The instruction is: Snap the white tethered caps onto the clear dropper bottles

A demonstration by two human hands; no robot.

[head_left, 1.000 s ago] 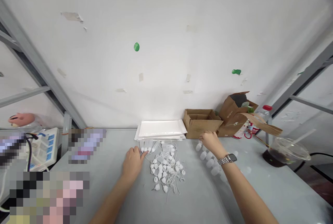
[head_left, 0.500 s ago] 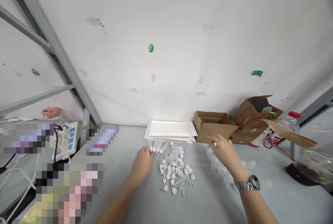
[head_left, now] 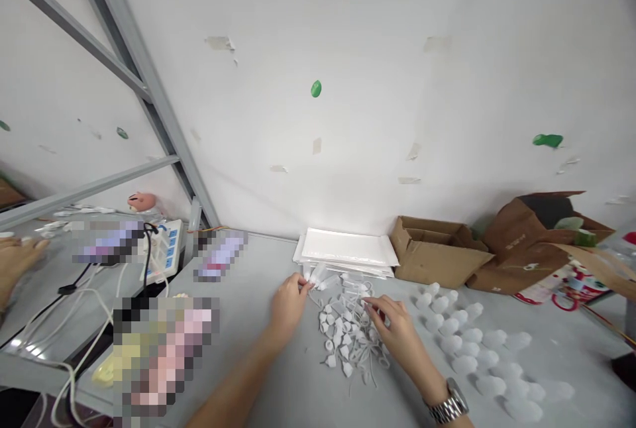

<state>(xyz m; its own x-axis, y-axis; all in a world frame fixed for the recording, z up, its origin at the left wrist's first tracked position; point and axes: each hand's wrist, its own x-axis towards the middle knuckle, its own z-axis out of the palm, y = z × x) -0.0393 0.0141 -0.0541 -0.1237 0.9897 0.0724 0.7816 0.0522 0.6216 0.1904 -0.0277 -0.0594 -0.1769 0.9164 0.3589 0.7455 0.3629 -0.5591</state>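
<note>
A pile of small white plastic caps with thin cords [head_left: 345, 335] lies on the grey table in front of me. Several clear plastic tubes [head_left: 322, 277] lie along its far edge. My left hand [head_left: 289, 302] is closed at the tubes, thumb and finger pinched; what is between them is too small to make out. At the right of the pile, my right hand [head_left: 393, 327], with a metal watch on its wrist, reaches in with bent fingers drawn together at the cords. Its fingertips hide whatever they grip. Several frosted white bulb-shaped pieces [head_left: 464, 365] lie in rows on the right.
Behind the pile are stacked white flat packs [head_left: 348, 246], an open cardboard box [head_left: 437, 262] and a brown paper bag [head_left: 517, 242]. A power strip [head_left: 163, 252] with cables and blurred-out objects are on the left. Another person's hand [head_left: 17, 266] shows at the far left.
My right hand has moved left, from in front of the cardboard box to the pile. My left hand stays by the tubes. The view has turned slightly left.
</note>
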